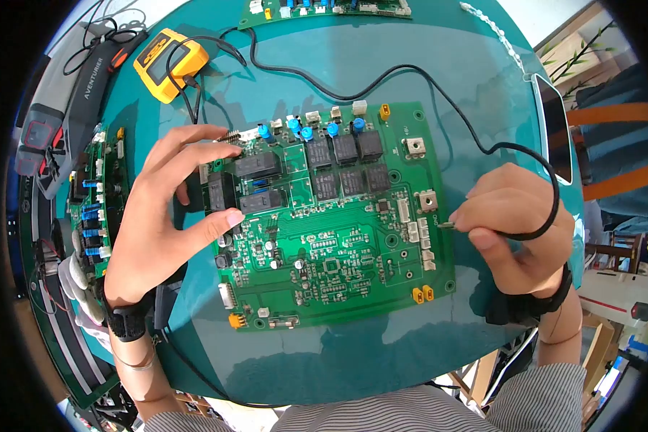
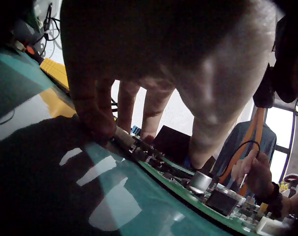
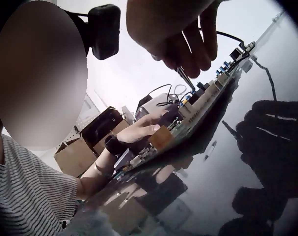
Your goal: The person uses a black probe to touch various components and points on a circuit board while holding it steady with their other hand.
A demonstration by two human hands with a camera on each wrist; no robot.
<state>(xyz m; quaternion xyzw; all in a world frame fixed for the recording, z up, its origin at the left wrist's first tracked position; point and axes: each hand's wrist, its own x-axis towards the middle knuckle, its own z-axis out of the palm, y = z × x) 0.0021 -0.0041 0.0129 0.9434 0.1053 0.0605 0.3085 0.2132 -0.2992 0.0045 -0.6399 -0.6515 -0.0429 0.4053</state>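
A large green circuit board [image 1: 338, 302] lies on the table. My left hand [image 1: 169, 194] rests on its upper left part, fingers spread over the edge and connectors, thumb beside the black relays [image 1: 258, 165]. In the left wrist view those fingers [image 2: 151, 110] come down at the board's rim. My right hand [image 1: 522, 223] pinches a slim metal-tipped probe [image 1: 446, 225] on a black cable [image 1: 381, 77]. Its tip is over the board's right edge, near the white connectors [image 1: 423, 234]. In the right wrist view the probe [image 3: 186, 78] points down toward the board; its grip end is hidden by fingers.
A yellow handheld device [image 1: 167, 66] with the black cable near it lies at the back left. Another circuit board [image 1: 97, 209] stands on the left, and a further one [image 1: 324, 9] is at the far edge. A phone [image 1: 554, 126] lies on the right.
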